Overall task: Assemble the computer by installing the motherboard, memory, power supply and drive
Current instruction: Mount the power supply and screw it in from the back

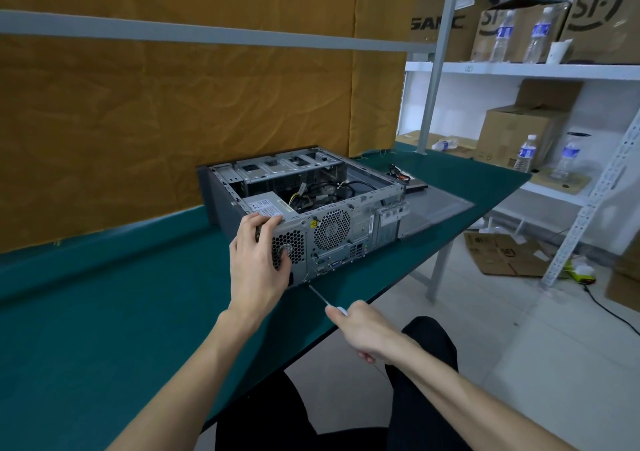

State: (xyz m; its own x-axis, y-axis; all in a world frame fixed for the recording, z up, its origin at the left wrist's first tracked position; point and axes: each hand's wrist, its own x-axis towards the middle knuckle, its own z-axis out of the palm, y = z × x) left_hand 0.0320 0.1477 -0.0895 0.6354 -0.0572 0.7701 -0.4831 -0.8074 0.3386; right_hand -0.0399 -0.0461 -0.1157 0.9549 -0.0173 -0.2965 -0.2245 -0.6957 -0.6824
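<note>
An open grey computer case (pixel 346 239) lies on its side on the green table (pixel 104 312), its rear panel facing me. The power supply (pixel 266 206) sits in the near left corner of the case, with cables (pixel 322 190) behind it. My left hand (pixel 258 260) grips that corner, fingers curled over the top edge and thumb against the rear grille. My right hand (pixel 367 329) holds a screwdriver (pixel 320 296) by its white handle. The tip of its thin shaft meets the bottom edge of the rear panel.
A flat drive (pixel 415 184) with cables lies on the table behind the case, and the detached side panel (pixel 436 208) lies to its right. White shelves (pixel 519 69) with cardboard boxes and water bottles stand at the right. The table edge runs just under the case's rear.
</note>
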